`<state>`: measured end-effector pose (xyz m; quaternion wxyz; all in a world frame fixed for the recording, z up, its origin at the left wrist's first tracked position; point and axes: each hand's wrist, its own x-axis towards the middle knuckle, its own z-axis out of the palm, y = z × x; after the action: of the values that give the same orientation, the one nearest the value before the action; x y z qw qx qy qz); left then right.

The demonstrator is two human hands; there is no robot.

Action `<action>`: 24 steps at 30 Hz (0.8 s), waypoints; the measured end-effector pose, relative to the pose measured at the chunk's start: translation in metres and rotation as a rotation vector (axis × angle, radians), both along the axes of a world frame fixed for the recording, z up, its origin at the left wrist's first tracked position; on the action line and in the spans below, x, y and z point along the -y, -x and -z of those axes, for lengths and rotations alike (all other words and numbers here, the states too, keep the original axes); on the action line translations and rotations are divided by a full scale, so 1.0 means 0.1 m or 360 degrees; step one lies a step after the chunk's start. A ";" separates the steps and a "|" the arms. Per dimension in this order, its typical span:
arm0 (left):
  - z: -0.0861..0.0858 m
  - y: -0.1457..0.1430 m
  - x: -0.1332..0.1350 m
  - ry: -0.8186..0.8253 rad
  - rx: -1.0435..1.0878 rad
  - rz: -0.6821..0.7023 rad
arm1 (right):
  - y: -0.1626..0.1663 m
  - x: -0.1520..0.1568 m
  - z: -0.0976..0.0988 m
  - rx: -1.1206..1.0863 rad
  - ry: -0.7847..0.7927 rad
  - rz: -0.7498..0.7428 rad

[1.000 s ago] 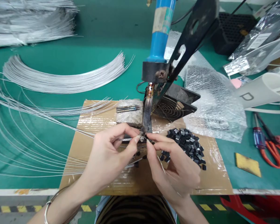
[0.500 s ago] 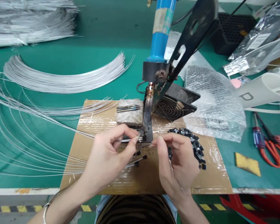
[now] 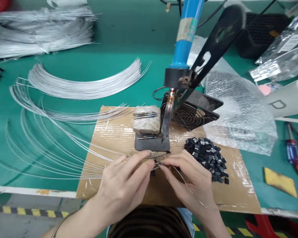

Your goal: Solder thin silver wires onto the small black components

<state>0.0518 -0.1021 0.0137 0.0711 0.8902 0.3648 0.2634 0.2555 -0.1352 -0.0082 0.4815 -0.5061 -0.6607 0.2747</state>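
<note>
My left hand is closed on thin white wires, which run in from the left. A wire end with a small dark tip sticks out past its fingers. My right hand pinches beside the left fingertips, and a thin silvery wire trails from it over the palm side. What exactly lies between the two sets of fingertips is partly hidden. Just beyond the hands, a soldering iron with a blue handle is clamped in a black metal arm, its tip pointing down over a black base.
A film-wrapped block carries several dark metal rods. Small black pieces are heaped on the cardboard, right of my hand. Behind stand a fan and bubble wrap. A wire bundle lies left; a yellow sponge lies right.
My left hand has drawn the wires down from the iron's tip toward me. My right hand has come in to meet it, and a thin wire now shows there. The view has shifted left.
</note>
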 end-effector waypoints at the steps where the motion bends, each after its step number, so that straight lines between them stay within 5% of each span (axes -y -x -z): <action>1: 0.03 0.05 0.03 -0.0003 -0.0043 -0.0005 | -0.01 0.02 0.02 0.0038 -0.0058 -0.0040; 13: 0.26 0.78 0.09 -0.0003 -0.0174 -0.0890 | -0.02 0.08 0.16 0.0478 -0.0219 -0.0142; 18: 0.36 0.87 0.12 -0.0082 -0.0267 -0.0881 | 0.00 0.13 0.17 0.0440 -0.0148 -0.0073; 24: 0.31 0.81 0.14 -0.0046 -0.0169 -0.0691 | -0.03 0.15 0.12 0.0422 -0.0004 0.0355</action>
<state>-0.0294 -0.1161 -0.0170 -0.0192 0.8043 0.5474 0.2305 0.2586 -0.1500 -0.0200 0.4183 -0.6075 -0.6586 0.1494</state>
